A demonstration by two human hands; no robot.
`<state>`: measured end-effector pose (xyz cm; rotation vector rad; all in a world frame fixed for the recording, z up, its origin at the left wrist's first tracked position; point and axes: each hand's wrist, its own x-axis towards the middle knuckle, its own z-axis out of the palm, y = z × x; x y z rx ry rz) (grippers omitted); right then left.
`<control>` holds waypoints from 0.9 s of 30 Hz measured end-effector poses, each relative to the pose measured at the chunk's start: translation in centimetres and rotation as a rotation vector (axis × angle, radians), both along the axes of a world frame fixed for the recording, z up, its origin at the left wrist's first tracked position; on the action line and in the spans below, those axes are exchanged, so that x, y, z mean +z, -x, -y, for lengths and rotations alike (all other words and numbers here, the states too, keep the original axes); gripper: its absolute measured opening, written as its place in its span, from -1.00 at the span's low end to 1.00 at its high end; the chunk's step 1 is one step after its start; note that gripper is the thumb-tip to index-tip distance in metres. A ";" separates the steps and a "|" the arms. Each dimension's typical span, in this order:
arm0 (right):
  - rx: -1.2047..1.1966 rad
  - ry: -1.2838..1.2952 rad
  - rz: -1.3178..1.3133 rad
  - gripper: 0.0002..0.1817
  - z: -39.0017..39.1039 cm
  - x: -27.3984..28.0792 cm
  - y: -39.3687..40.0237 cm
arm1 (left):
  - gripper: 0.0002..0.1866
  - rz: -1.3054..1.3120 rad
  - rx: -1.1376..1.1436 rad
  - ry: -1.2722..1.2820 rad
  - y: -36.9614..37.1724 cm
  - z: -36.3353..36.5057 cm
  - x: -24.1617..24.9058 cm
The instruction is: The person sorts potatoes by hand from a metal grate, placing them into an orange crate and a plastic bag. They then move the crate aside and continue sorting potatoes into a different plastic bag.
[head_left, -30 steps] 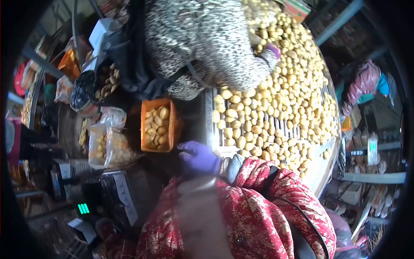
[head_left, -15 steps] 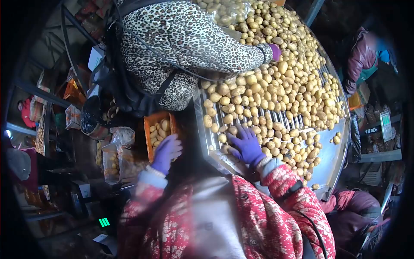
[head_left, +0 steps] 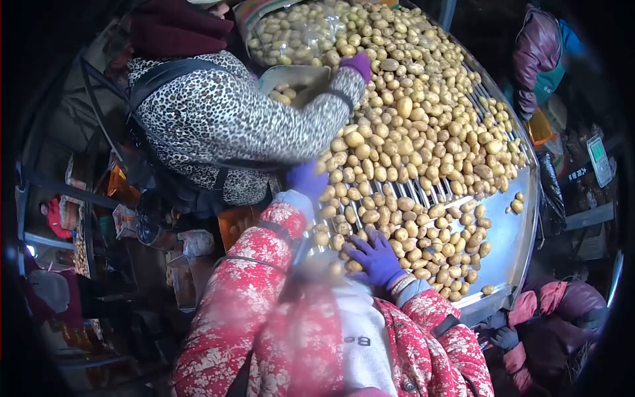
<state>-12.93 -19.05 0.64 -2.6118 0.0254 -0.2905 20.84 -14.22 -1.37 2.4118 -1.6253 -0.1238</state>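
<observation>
Many potatoes (head_left: 423, 142) lie spread over a slatted metal table (head_left: 509, 231). My right hand (head_left: 376, 259), in a purple glove, rests on the potatoes at the table's near edge, fingers spread. At the table's left edge, my left hand (head_left: 307, 180), also purple-gloved, is beside the potatoes; its fingers are blurred, and what it touches cannot be made out. An orange crate (head_left: 233, 226) is below and left of it, partly hidden by my sleeve.
A co-worker in a leopard-print jacket (head_left: 205, 119) stands close at left, one gloved hand (head_left: 358, 64) at the potatoes, near a scoop-like container (head_left: 301, 74). Other people are at the upper right (head_left: 539, 56) and lower right (head_left: 562, 317). A scale display (head_left: 598, 159) is at right.
My left hand has moved from over the orange crate, right and up to the table's edge. My right hand stays on the potatoes. The co-worker's hand has shifted left and up.
</observation>
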 end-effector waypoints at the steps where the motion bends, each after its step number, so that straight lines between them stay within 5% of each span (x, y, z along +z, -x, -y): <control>1: 0.001 -0.002 0.000 -0.17 0.0 -0.2 0.1 | -0.36 -0.046 0.005 0.045 1.8 -0.3 1.1; 2: 0.006 0.000 0.003 -0.17 0.2 -0.4 0.0 | -0.35 -0.091 0.009 0.090 3.6 -0.6 2.5; 7: -0.005 -0.004 0.032 -0.31 0.0 0.5 -0.7 | -0.30 -1.507 0.179 0.532 12.0 -3.5 6.8; 12: 0.045 -0.012 0.025 -0.33 0.8 0.2 -1.2 | -0.36 -1.983 0.201 0.614 12.3 -5.7 8.5; 14: 0.080 -0.070 0.049 -0.29 1.6 -0.3 -1.3 | -0.43 -1.896 0.221 0.577 11.8 -7.1 9.0; 15: 0.066 -0.222 0.156 -0.44 2.1 0.4 -2.0 | -0.47 -1.807 0.247 0.546 11.7 -7.8 9.5; 18: -0.026 -0.051 0.431 -0.58 5.7 3.8 -6.0 | -0.49 -1.458 0.253 0.407 11.6 -10.1 8.3; 21: -0.383 -0.001 0.429 -0.61 10.6 0.3 -11.2 | -0.40 -1.123 0.147 0.324 11.6 -11.6 4.9; 23: -0.505 0.134 0.321 -0.51 13.8 -0.6 -15.2 | -0.30 -1.158 0.149 0.184 11.8 -12.0 5.1; 27: -0.512 0.304 0.130 -0.46 17.0 -2.7 -19.6 | -0.26 -1.453 0.229 0.300 12.6 -12.0 5.2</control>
